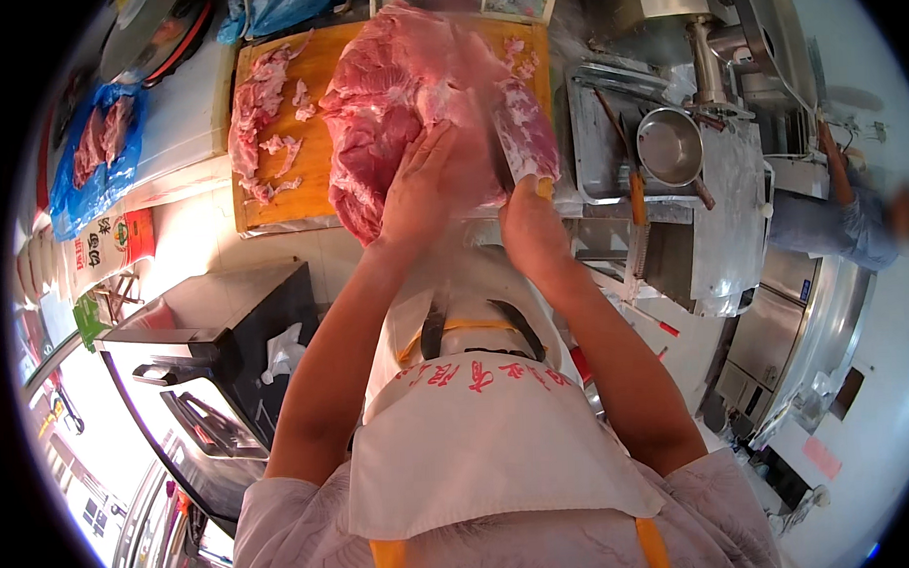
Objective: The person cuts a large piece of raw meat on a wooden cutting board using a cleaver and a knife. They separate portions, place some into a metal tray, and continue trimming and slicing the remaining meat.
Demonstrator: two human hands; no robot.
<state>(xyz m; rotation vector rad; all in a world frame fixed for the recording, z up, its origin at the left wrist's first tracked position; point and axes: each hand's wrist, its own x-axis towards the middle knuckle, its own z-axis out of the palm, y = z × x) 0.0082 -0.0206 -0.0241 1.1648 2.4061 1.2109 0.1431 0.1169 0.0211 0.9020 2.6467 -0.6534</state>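
Note:
A large slab of raw pink meat lies on a wooden cutting board. My left hand rests on the slab with fingers stretched out and lying flat. My right hand is closed on the yellow handle of a knife; its blade, blurred and partly hazy, is at the meat's right side, beside a narrower, paler strip. Trimmed scraps lie along the board's left part, with a few small bits at the upper right.
Blue plastic with meat is at left. A metal tray, steel pot and tools stand right of the board, near steel equipment. A co-worker stands at far right. A black cabinet is at lower left.

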